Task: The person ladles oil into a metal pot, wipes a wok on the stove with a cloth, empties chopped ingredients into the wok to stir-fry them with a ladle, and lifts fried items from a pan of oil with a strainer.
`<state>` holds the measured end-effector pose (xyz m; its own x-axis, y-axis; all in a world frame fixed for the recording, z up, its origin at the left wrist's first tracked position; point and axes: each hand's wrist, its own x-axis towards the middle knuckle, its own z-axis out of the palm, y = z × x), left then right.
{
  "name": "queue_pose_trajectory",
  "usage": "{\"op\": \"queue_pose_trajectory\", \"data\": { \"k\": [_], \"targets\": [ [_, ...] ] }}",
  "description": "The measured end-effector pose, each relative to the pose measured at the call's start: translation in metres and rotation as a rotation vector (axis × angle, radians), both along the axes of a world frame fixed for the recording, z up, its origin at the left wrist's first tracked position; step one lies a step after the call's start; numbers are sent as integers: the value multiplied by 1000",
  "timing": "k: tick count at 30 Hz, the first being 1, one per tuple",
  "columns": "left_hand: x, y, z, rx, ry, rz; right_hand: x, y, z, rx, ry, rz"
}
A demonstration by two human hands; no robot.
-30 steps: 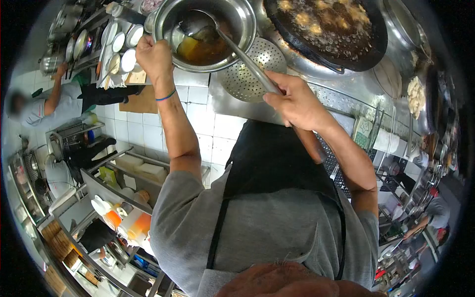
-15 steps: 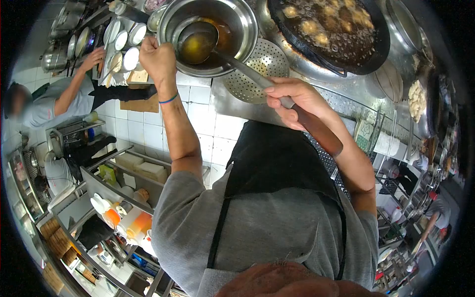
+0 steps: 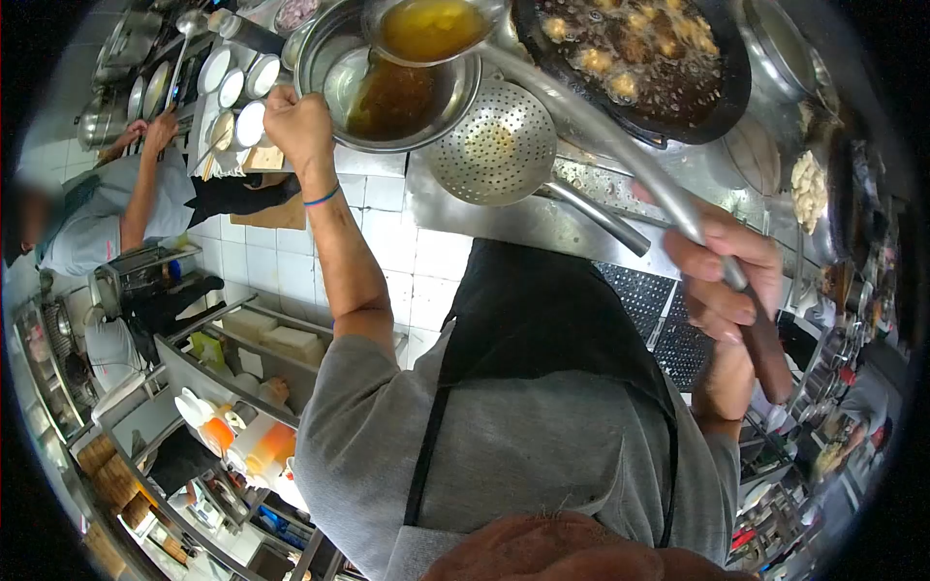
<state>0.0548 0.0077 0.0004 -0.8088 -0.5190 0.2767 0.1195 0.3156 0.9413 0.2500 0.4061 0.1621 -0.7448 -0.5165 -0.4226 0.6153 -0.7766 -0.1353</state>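
Note:
My left hand [image 3: 298, 124] is closed at the left rim of a steel bowl [image 3: 469, 114], which holds some dark golden oil. With my right hand [image 3: 727, 266] I grip a long-handled ladle [image 3: 620, 136] near its brown grip. The ladle's cup [image 3: 431, 29] is filled with yellow oil and hangs above the bowl's upper right rim. Under the ladle handle lies a perforated skimmer [image 3: 492, 145], its handle pointing down to the right. To the right, a black wok [image 3: 668, 126] holds bubbling dark oil with golden pieces frying in it.
White bowls [image 3: 215, 70] stand left of the steel bowl. Pale raw pieces [image 3: 807, 189] sit in a pan at the far right. A co-worker [image 3: 126, 203] stands at the left, hands at a pan. A rack with containers [image 3: 266, 441] stands at lower left.
My right hand has moved right and down, lifting the filled ladle out of the steel bowl. The skimmer's handle is now uncovered. The co-worker's arms have shifted upward to the left.

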Motion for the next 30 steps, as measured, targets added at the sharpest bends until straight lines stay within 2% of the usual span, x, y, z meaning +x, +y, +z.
{"op": "queue_pose_trajectory", "data": {
  "k": [3,6,9,10,15,17,19,22,25,26,28,30],
  "targets": [
    [-6,-11,-10,-58,8,22,14,24,11,-1,45,-88],
    [-5,-14,-9,-71,8,36,22,43,14,132,97,-214],
    [-5,-17,-9,-113,17,44,19,61,3,497,172,-279],
    [-7,-21,-12,-130,35,41,16,60,0,682,122,-333],
    [4,-3,10,-180,8,43,3,84,-44,1154,92,-325],
    [-3,-9,-2,-137,47,11,5,84,-50,1399,78,-278],
    [-2,-6,6,-91,28,15,12,90,-59,1726,179,-85],
    [-8,-10,3,-181,-2,-2,25,89,-75,2087,439,-110],
    [-6,-6,11,-204,23,-13,34,81,-65,2004,395,-304],
    [-8,-7,10,-247,31,-8,36,77,-61,1889,371,-379],
    [-10,-7,12,-279,35,-19,45,60,-32,1614,278,-365],
    [-12,-3,13,-248,21,-51,47,53,-27,1496,337,-292]
  ]
}}
